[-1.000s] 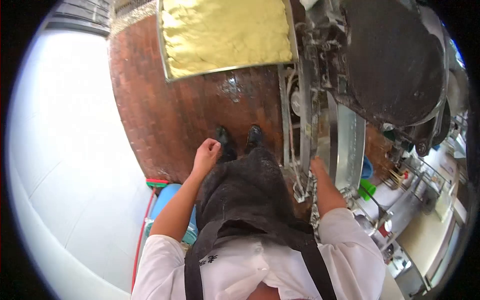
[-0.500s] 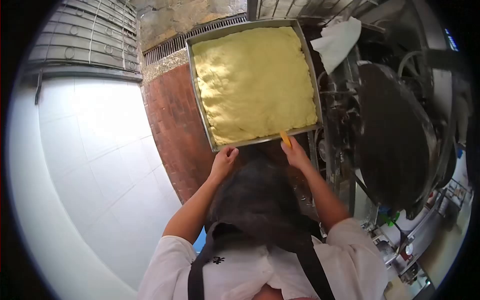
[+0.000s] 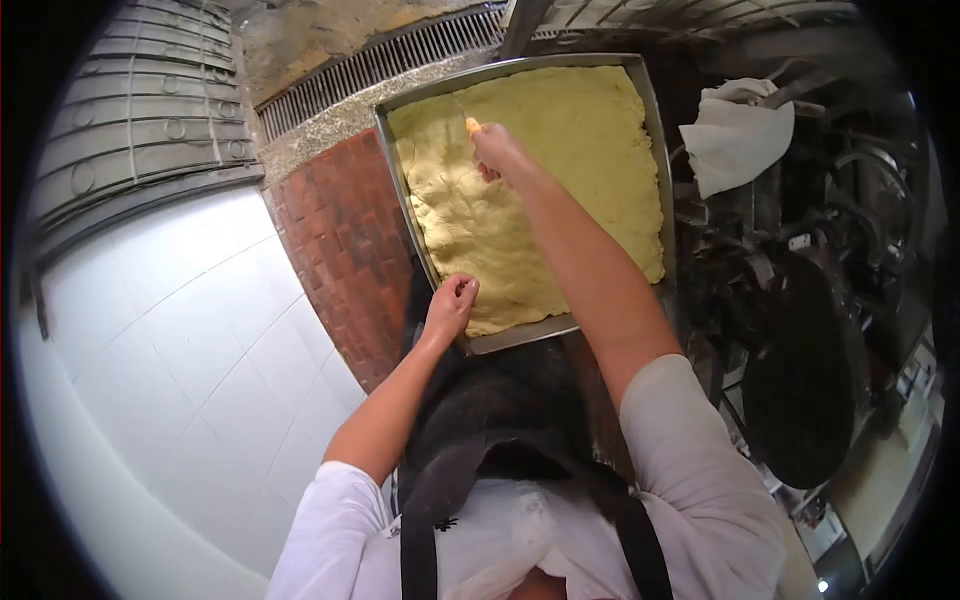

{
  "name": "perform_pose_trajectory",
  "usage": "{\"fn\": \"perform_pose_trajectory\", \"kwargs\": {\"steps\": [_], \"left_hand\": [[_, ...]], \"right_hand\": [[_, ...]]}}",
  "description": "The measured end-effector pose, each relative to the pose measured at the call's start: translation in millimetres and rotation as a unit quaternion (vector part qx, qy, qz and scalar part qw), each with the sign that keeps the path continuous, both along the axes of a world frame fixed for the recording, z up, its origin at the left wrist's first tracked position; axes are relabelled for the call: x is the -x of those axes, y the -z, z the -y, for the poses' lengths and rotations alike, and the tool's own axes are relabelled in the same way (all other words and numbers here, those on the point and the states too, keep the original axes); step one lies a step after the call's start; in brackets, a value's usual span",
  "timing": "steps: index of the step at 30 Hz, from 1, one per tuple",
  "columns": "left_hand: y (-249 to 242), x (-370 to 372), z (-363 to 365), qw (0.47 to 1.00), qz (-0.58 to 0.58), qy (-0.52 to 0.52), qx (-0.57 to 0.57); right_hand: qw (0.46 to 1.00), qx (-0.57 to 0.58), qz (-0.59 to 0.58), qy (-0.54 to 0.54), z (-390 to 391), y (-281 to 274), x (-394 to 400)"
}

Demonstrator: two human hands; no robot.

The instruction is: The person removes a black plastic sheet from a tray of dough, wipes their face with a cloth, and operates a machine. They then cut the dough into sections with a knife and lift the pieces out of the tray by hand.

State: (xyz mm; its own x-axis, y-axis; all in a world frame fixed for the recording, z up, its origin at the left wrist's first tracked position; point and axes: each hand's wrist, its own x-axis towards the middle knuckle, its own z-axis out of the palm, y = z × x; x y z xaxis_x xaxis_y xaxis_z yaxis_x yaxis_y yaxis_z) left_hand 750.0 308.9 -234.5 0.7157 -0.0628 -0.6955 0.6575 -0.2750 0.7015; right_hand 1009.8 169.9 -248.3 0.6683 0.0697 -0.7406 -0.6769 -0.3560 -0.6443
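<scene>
A broad slab of yellow dough (image 3: 580, 190) fills a square metal tray (image 3: 666, 200), its surface dented along the left side. My right hand (image 3: 500, 155) reaches over the dough to the far left part, fingers closed around a knife (image 3: 472, 126) with an orange handle. Its thin blade shows only faintly, pointing at the dough near the far rim. At the tray's near left corner is my left hand (image 3: 453, 303), fingers curled in a loose fist over the rim and dough edge. Nothing is seen inside that fist.
Dark metal machinery (image 3: 800, 370) stands on the right, with a white cloth (image 3: 735, 140) draped over it. To the left lie a white tiled surface (image 3: 200, 320) and a strip of red brick floor (image 3: 325, 250). A drain grate (image 3: 380, 70) runs beyond the tray.
My right hand has gone from the tray's near edge to the far left of the dough with the knife. The tray appears nearer, and my left hand now overlaps its corner.
</scene>
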Motion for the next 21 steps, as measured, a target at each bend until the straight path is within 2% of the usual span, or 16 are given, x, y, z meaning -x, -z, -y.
{"fn": "perform_pose_trajectory", "kwargs": {"steps": [4,7,8,9,11,13,15,17,18,20,21], "left_hand": [[6.2,-31.5,-34.6,0.999,-0.040,0.037,0.001],[8.2,-54.8,-66.3,0.999,-0.033,0.042,-0.009],[20.7,-59.2,-78.8,0.997,-0.055,0.051,-0.002],[21.1,-69.2,-86.7,0.996,-0.081,0.016,0.019],[24.8,-86.2,-100.8,0.993,-0.111,-0.018,0.032],[38.3,-103.0,-107.3,0.992,-0.099,-0.044,0.059],[41.5,-125.5,-106.4,0.989,-0.091,-0.076,0.089],[49.7,-165.8,-97.4,0.993,-0.030,-0.077,0.086],[53.3,-183.8,-93.3,0.994,-0.004,-0.079,0.081],[39.6,-242.9,-77.4,0.988,0.151,0.011,-0.019],[47.1,-260.4,-62.8,0.981,0.193,0.016,0.020]], "right_hand": [[0.996,0.010,-0.090,0.021,-16.4,12.2,-35.1],[0.997,0.026,-0.077,0.003,-31.4,-2.1,-59.6],[0.990,0.073,-0.083,-0.090,-35.7,-8.5,-74.4],[0.972,0.116,-0.089,-0.182,-39.5,-12.4,-93.4],[0.979,0.119,-0.161,-0.037,-56.3,-14.6,-118.7],[0.943,0.151,-0.196,-0.222,-51.2,53.6,-130.1],[0.884,0.187,-0.100,-0.416,-50.2,84.3,-93.8],[0.963,0.185,-0.058,-0.184,-54.0,74.0,-29.6],[0.983,0.171,-0.017,-0.071,-56.0,68.2,2.9],[0.987,0.105,-0.122,0.011,-50.8,55.9,5.5],[0.985,0.061,-0.160,0.025,-47.0,63.0,4.4]]}}
